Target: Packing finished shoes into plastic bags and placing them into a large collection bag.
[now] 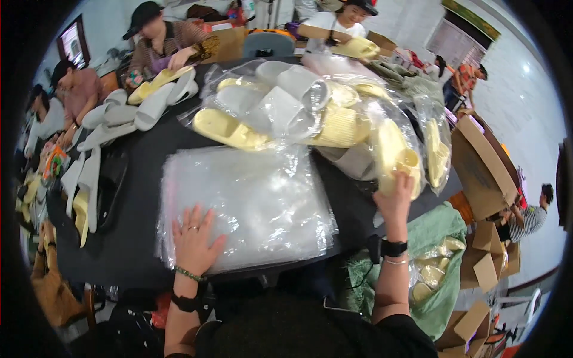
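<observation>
Right of centre, the right hand (394,196) is closed over the lower end of a yellow slipper (389,140) in clear film, at the right edge of the heap of bagged slippers (292,113). Whether that slipper's weight is on the heap or in the hand, I cannot tell! Over to the lower left of centre: the left hand (194,241) lies flat, fingers spread, gripping nothing, on the stack of clear bags (256,209) on the black table (140,238).

A good base, that palm: keep its pressure light and even, because slick film would probably slide or crease under a shove. On the right, the grip wants the firm sole as well as the film, since loose plastic alone could slip or tear. And draw it out sideways, smoothly; the neighbouring wrapped pairs crowd close, and a sharp tug might drag them along.
</observation>
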The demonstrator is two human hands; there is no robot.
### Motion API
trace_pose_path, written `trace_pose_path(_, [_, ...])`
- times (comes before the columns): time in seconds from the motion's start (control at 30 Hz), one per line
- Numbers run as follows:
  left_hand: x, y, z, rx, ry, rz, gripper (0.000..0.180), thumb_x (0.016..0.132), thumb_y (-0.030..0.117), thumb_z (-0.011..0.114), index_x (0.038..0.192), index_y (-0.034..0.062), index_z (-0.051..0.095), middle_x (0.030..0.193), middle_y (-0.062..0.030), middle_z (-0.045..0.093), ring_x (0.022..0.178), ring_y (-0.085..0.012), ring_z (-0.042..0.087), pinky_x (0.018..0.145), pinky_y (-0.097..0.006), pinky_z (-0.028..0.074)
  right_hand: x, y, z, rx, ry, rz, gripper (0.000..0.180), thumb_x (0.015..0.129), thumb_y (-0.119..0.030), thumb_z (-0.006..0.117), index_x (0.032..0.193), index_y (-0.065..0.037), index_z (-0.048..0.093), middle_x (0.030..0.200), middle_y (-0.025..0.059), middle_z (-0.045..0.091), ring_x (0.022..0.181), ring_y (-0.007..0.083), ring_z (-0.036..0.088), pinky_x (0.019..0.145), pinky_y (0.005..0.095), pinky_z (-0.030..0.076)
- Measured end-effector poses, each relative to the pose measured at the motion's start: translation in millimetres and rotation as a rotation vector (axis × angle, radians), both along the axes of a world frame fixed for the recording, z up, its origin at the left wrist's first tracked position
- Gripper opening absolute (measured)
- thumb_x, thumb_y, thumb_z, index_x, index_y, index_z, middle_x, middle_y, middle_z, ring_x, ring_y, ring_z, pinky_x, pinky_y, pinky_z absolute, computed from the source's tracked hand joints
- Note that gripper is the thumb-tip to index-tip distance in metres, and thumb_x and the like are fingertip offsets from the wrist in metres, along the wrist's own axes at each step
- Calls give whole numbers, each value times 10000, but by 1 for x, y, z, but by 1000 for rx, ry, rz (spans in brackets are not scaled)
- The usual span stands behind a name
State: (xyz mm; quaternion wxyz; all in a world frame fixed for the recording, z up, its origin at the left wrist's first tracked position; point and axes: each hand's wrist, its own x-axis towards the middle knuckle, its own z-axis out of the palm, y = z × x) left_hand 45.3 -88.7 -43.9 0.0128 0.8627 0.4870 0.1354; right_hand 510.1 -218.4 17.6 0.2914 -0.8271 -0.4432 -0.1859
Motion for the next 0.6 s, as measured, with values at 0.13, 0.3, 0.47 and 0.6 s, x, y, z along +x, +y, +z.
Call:
trace_pose_path(0.13, [4, 3, -3, 25, 12, -21, 687, 906, 569, 555, 1471, 190, 464, 1569, -130, 351, 1456, -362, 285, 1170, -603, 136, 10, -20, 36, 214, -203, -73, 515, 687, -55, 742, 1157, -9, 538, 1028, 178, 576, 1024, 341, 579, 883, 407, 471])
trace_pose_path(0.3, [5, 0, 3, 9, -17, 13, 682, 905, 604, 546, 1459, 209, 489, 1553, -138, 381, 1443, -371, 319, 1187, -571, 118, -67, -22, 105, 481, -185, 120, 494, 717, 15, 701, 1182, -16, 535, 1256, 166, 521, 1170, 320, 533, 944, 401, 455])
trace_pose_path(0.47, [2, -2, -2, 25, -27, 35, 683, 896, 608, 556, 1446, 206, 499, 1538, -133, 404, 1440, -351, 332, 1182, -587, 128, -163, 3, 110, 391, -222, 513, 680, 610, 41, 750, 1245, -62, 531, 1394, 172, 474, 1360, 401, 407, 1112, 508, 342])
trace_pose_path(0.6, [-6, 10, -28, 126, -30, -132, 653, 881, 573, 596, 1418, 210, 523, 1458, -96, 515, 1362, -317, 454, 1167, -608, 178, -234, 25, 67, -245, -176, 862, 904, 662, 19, 667, 1504, -135, 376, 1591, 273, 177, 1463, 554, 72, 1136, 699, 115])
